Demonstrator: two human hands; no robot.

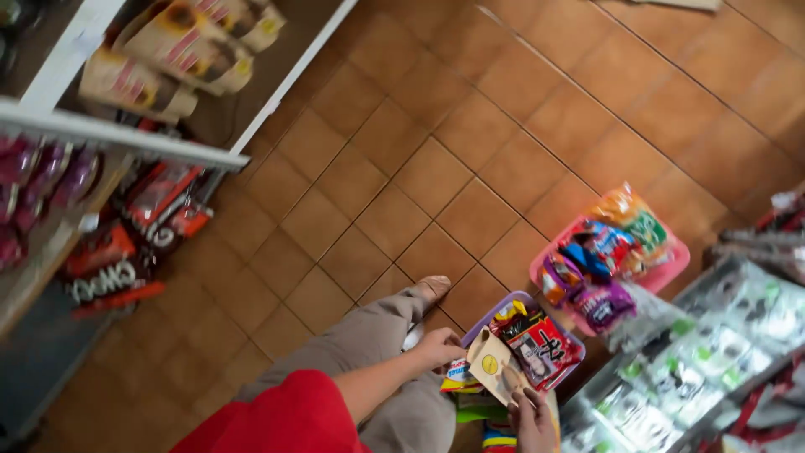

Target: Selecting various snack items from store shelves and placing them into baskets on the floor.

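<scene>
My left hand rests at the near edge of a purple basket full of snack packets, fingers curled with nothing clearly in them. My right hand grips the bottom of a tan paper packet with a yellow round mark, held upright over that basket. A red packet lies just right of the tan one. My red sleeve and beige trouser leg fill the bottom centre.
A pink basket of colourful snack packs stands on the tiled floor beyond the purple one. A white shelf with tan and red packets stands at left. A rack of green-white packets is at right.
</scene>
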